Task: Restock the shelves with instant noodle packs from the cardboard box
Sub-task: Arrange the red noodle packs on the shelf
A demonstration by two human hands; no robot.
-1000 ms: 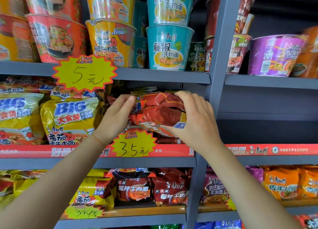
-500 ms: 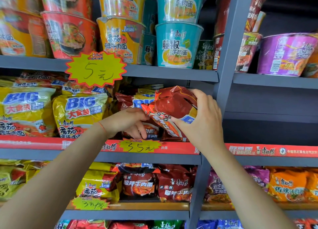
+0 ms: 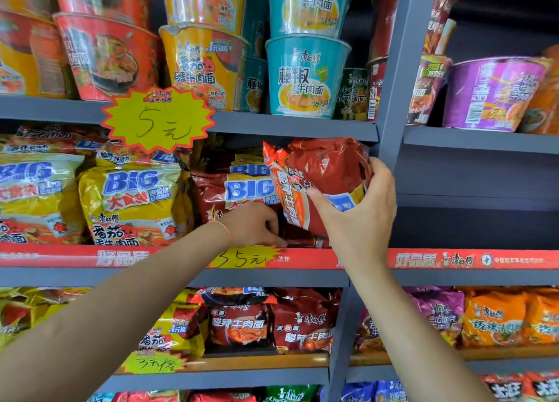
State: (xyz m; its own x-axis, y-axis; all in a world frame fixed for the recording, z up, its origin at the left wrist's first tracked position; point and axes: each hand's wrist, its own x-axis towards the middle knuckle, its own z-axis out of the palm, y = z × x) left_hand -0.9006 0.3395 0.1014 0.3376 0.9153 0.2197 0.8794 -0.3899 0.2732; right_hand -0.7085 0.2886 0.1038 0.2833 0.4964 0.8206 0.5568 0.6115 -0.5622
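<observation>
Reaching up from the bottom of my view, both bare forearms stretched toward the middle shelf. My right hand (image 3: 360, 208) was clamped on a crinkly dark-red plastic noodle pack (image 3: 320, 177), thumb across its printed face and fingers wrapped behind, holding it tilted just under the grey shelf board above. My left hand (image 3: 257, 224), with a thin orange string at the wrist, had its fingers curled down at the front lip of the shelf, touching the low red packs lying there; I could not tell whether it actually gripped one. The two hands were apart, the left lower and just beside the held pack.

Behind them stood a red "BIG" noodle bag (image 3: 242, 190), and to its left yellow "BIG" tomato-beef bags (image 3: 133, 202). A red paper strip (image 3: 453, 259) ran along the shelf edge, carrying a yellow starburst price tag (image 3: 242, 258).

Above, the grey metal shelf (image 3: 302, 126) carried stacked noodle bowls: a teal paper bowl (image 3: 305, 78), a yellow one (image 3: 202, 66), a red one (image 3: 106, 53) and a purple one (image 3: 493, 93). A larger yellow starburst tag (image 3: 157, 120) hung from that edge. Below, more red, yellow, purple and orange packs filled the lower shelf.
</observation>
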